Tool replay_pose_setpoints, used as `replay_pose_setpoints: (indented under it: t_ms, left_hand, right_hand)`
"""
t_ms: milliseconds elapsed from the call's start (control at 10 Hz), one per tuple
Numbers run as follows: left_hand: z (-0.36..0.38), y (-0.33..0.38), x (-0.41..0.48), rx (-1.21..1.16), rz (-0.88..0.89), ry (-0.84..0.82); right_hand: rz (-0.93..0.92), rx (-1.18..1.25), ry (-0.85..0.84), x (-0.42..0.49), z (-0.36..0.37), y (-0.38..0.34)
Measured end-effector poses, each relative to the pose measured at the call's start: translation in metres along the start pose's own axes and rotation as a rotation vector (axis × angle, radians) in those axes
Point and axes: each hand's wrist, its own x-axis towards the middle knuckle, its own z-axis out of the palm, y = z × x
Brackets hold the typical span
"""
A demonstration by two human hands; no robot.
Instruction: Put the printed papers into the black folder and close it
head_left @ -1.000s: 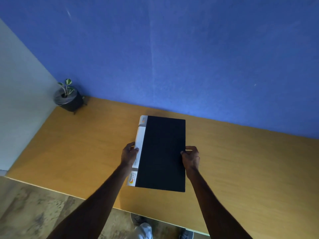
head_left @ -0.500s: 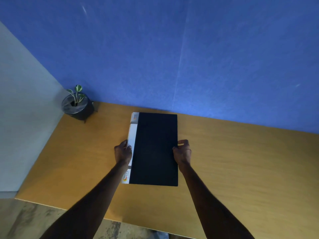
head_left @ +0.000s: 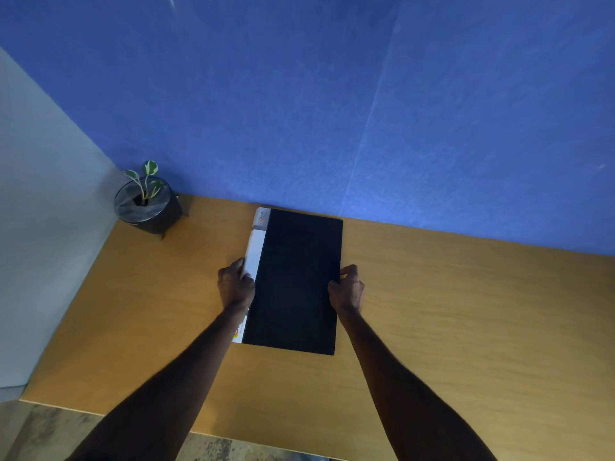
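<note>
The black folder (head_left: pixel 296 281) lies shut on the wooden table (head_left: pixel 466 311), its white labelled spine along the left edge and its far end near the blue wall. My left hand (head_left: pixel 235 285) grips the spine side at mid-length. On the opposite long edge my right hand (head_left: pixel 346 287) holds the folder. No printed papers show outside the folder.
A small potted plant (head_left: pixel 146 202) in a dark pot stands at the table's far left corner. A blue wall (head_left: pixel 332 111) rises behind the table and a pale wall is at the left. Bare tabletop stretches to the right; the front edge lies under my forearms.
The folder has slid away from me toward the blue wall, both hands still on its long edges. The view has tilted slightly.
</note>
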Motion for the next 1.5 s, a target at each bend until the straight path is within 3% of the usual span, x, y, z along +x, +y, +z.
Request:
replay_pose_setpoints:
  t_ms: [400,900,1300,1500]
  left_hand:
    - [-0.001,-0.006,0.006,-0.027,0.086,0.047]
    - [0.002,-0.005,0.007,0.010,0.097,0.041]
    - [-0.007,0.006,-0.008,0.116,0.110,-0.060]
    - [0.004,0.029,-0.044,0.177,0.189,-0.029]
  right_hand:
    - [-0.106,-0.235,0.039,0.004,0.009,-0.007]
    - [-0.131,-0.263,0.009,0.005,0.010,-0.009]
    - [-0.224,-0.291,-0.165,-0.005,-0.012,-0.005]
    - [-0.388,-0.354,-0.205,-0.016,-0.036,0.012]
